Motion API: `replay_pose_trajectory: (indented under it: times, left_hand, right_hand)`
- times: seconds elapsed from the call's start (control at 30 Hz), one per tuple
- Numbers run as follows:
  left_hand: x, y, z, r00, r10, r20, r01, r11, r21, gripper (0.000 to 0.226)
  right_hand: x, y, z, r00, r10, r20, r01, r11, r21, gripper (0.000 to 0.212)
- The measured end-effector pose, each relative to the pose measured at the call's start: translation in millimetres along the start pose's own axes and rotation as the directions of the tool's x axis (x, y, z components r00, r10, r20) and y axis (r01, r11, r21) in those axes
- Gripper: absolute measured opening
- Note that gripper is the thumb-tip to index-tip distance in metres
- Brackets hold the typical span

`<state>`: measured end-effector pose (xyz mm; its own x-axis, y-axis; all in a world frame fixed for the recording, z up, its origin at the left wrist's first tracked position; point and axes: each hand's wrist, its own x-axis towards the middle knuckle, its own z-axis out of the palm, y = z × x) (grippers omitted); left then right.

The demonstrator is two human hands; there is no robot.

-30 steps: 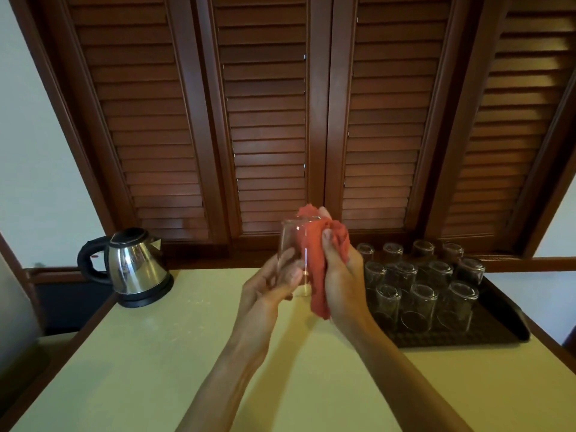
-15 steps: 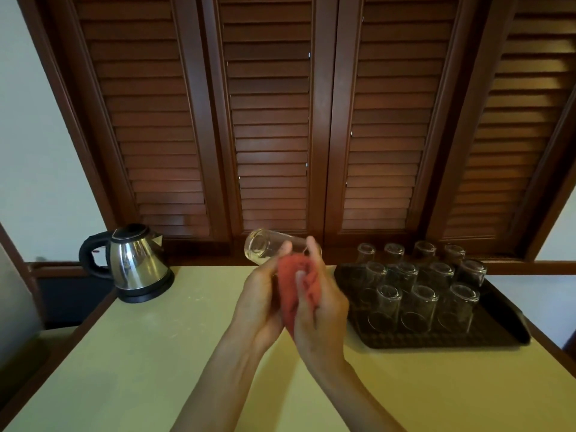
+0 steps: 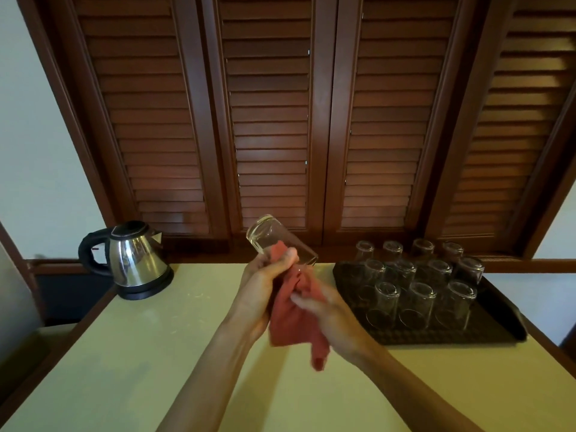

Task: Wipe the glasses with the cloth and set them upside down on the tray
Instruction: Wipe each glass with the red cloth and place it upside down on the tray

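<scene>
Aloft, glass (image 3: pixel 274 241) in left grip (image 3: pixel 261 285), cloth (image 3: pixel 293 319) below

My path to the tray (image 3: pixel 505 330) was blocked by eleven upturned glasses (image 3: pixel 414 304) crowding it; only its right end lay bare. Left of me, the kettle (image 3: pixel 134 260) stood at the table's (image 3: pixel 156 353) far corner, with open tabletop between.

Steel kettle (image 3: pixel 137 260) w/ black handle on yellow-green countertop (image 3: pixel 156 353), left rear; brown louvred shutters (image 3: pixel 268 120) behind.
</scene>
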<state>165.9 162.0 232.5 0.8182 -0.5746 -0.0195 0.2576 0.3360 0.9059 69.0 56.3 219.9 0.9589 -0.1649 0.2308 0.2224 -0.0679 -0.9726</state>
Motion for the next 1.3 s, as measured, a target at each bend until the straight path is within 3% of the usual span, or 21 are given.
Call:
replay_pose_trajectory:
  times: [0.07, 0.13, 0.17, 0.2, 0.23, 0.27, 0.3, 0.33, 0.37, 0.43, 0.47, 0.53, 0.57, 0.63, 0.73, 0.8, 0.87, 1.0, 1.07, 1.17, 1.3]
  left_hand:
    - [2.3, -2.8, -0.1, 0.999, 0.010, 0.048, -0.010, 1.000, -0.017, 0.043]
    - [3.6, -3.5, -0.9, 0.993, 0.027, 0.119, -0.031, 0.999, 0.037, 0.029]
    - [4.2, -2.6, -1.9, 0.991, 0.027, 0.134, -0.035, 0.998, 0.053, 0.029]
    - [4.9, -0.6, -1.5, 0.991, 0.027, 0.131, -0.034, 0.998, 0.053, 0.032]
    - [4.2, 2.4, -0.8, 0.992, 0.025, 0.124, -0.032, 0.998, 0.056, 0.038]
    - [4.5, 4.2, -0.7, 0.991, 0.021, 0.133, -0.031, 0.997, 0.067, 0.046]
    - [4.8, 5.1, -1.3, 0.989, 0.021, 0.150, -0.036, 0.995, 0.098, 0.052]
    - [5.9, 5.0, -3.1, 0.987, 0.026, 0.159, -0.047, 0.990, 0.131, 0.054]
    - [6.1, 5.3, -4.5, 0.986, 0.033, 0.165, -0.059, 0.986, 0.154, 0.053]
    - [7.7, 5.4, -7.1, 0.983, 0.045, 0.176, -0.076, 0.981, 0.176, 0.050]
    - [9.3, 5.3, -8.7, 0.982, 0.051, 0.180, -0.083, 0.981, 0.173, 0.049]
    - [10.6, 4.4, -11.9, 0.983, 0.068, 0.170, -0.087, 0.991, 0.106, 0.046]
    - [11.0, 3.9, -15.0, 0.984, 0.076, 0.159, -0.090, 0.993, 0.080, 0.048]
    - [11.9, 4.6, -19.8, 0.984, 0.100, 0.147, -0.116, 0.988, 0.103, 0.054]
    - [12.9, 7.4, -24.3, 0.975, 0.157, 0.155, -0.184, 0.967, 0.176, 0.058]
    - [11.7, 10.9, -26.0, 0.973, 0.179, 0.147, -0.202, 0.966, 0.160, 0.060]
    - [9.9, 12.7, -30.5, 0.974, 0.180, 0.135, -0.197, 0.972, 0.125, 0.063]
    - [4.5, 10.6, -29.3, 0.971, 0.139, 0.195, -0.163, 0.980, 0.114, 0.060]
    - [-1.2, 4.3, -14.3, 0.969, 0.125, 0.215, -0.159, 0.976, 0.151, 0.054]
    - [-6.3, -1.3, 8.1, 0.973, 0.183, 0.142, -0.210, 0.956, 0.205, 0.051]
    - [-4.0, 6.8, 3.7, 0.963, 0.267, 0.032, -0.269, 0.959, 0.093, 0.047]
  right_hand:
    - [1.7, 0.2, -3.1, 0.984, 0.177, -0.003, -0.151, 0.851, 0.503, 0.048]
    - [2.5, 4.4, -4.2, 0.981, 0.182, 0.070, -0.184, 0.749, 0.637, 0.063]
    - [2.9, 1.3, -1.6, 0.985, 0.152, 0.086, -0.174, 0.798, 0.577, 0.065]
    - [4.0, 0.2, 1.9, 0.995, 0.073, 0.073, -0.094, 0.933, 0.347, 0.064]
    - [5.8, 3.7, 3.6, 0.997, -0.059, 0.055, 0.062, 0.996, -0.057, 0.066]
    - [13.5, 13.1, 2.3, 0.977, -0.197, 0.080, 0.211, 0.851, -0.482, 0.075]
    - [23.1, 24.7, -3.1, 0.940, -0.318, 0.119, 0.278, 0.516, -0.811, 0.092]
    - [30.6, 30.0, -8.3, 0.886, -0.430, 0.175, 0.270, 0.169, -0.948, 0.104]
    - [35.3, 28.2, -10.5, 0.861, -0.469, 0.199, 0.234, 0.017, -0.972, 0.109]
    - [33.3, 20.2, -2.1, 0.876, -0.451, 0.170, 0.241, 0.106, -0.965, 0.109]
    - [28.9, 18.8, 4.1, 0.880, -0.458, 0.122, 0.284, 0.305, -0.909, 0.103]
    - [15.6, 8.2, 14.6, 0.980, -0.197, 0.021, 0.193, 0.924, -0.331, 0.081]
    - [10.4, 5.6, 15.8, 0.998, -0.058, 0.018, 0.057, 0.997, 0.055, 0.068]
    - [4.0, 6.3, 10.3, 0.993, 0.108, 0.037, -0.111, 0.833, 0.543, 0.054]
    - [-4.5, 8.8, 4.8, 0.982, 0.166, 0.094, -0.177, 0.609, 0.773, 0.050]
    - [-8.1, 9.3, 0.4, 0.964, 0.262, 0.050, -0.197, 0.574, 0.794, 0.072]
    - [-8.6, 5.5, -7.7, 0.929, 0.348, -0.124, -0.150, 0.660, 0.736, 0.078]
    - [-1.1, -8.1, -13.1, 0.830, 0.210, -0.517, 0.105, 0.851, 0.514, 0.027]
    - [11.0, -15.9, 1.0, 0.880, -0.031, -0.473, 0.151, 0.964, 0.219, 0.025]
    - [17.5, -1.3, 15.6, 0.871, -0.333, -0.362, 0.288, 0.942, -0.174, 0.055]
    - [6.7, 18.1, 22.3, 0.861, -0.449, -0.238, 0.378, 0.879, -0.292, 0.056]
